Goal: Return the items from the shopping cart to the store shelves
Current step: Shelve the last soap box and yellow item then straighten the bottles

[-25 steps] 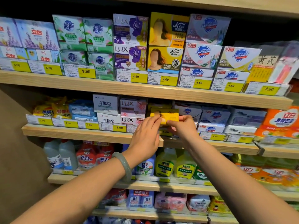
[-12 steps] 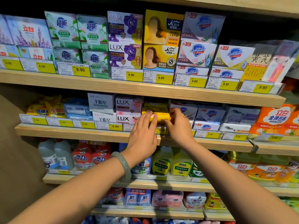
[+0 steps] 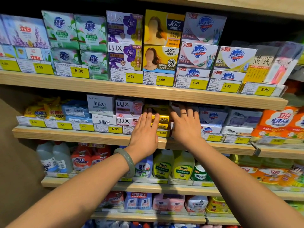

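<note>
The yellow soap box (image 3: 162,119) is on the middle shelf (image 3: 69,134) near its front edge. It looks stacked on another yellow one, between the LUX boxes (image 3: 128,111) and the Safeguard boxes (image 3: 213,116). Left hand (image 3: 144,130) and right hand (image 3: 186,127) are both flat against it, fingers (image 3: 148,118) straight and close together, pushing, not gripping anything. Risk imo: an uneven shove skews the box so it jams on its neighbours, or the stack tips out over the price tag rail (image 3: 162,132).

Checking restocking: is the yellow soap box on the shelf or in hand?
On the shelf: yellow soap box sits beside the Lux boxes; left hand and right hand lie flat.
</note>
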The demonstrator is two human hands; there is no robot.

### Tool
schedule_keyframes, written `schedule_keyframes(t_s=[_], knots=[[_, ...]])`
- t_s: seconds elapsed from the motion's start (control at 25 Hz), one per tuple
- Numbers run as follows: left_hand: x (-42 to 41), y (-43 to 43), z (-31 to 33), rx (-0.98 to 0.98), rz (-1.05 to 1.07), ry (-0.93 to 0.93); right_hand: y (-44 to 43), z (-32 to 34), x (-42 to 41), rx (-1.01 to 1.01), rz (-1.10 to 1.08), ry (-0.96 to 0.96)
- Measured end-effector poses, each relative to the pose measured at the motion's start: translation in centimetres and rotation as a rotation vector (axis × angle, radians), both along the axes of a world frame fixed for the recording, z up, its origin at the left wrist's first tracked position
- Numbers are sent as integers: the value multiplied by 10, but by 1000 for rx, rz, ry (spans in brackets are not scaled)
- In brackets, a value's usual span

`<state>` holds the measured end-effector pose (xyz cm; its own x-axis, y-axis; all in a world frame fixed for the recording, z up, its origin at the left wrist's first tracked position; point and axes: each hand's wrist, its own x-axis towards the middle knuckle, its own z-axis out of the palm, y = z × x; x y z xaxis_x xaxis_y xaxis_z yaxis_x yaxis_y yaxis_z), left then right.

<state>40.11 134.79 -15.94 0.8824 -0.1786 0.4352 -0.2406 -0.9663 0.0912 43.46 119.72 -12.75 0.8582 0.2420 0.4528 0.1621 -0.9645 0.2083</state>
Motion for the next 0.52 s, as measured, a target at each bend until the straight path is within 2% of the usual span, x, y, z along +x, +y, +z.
schedule_keyframes(t_s=[0.4, 0.52], knots=[[4, -6, -7, -20, 12, -9, -21, -6, -3, 51, 87, 62], [5, -5, -10, -26, 6, -27, -22, -15, -5, 60, 130, -18]])
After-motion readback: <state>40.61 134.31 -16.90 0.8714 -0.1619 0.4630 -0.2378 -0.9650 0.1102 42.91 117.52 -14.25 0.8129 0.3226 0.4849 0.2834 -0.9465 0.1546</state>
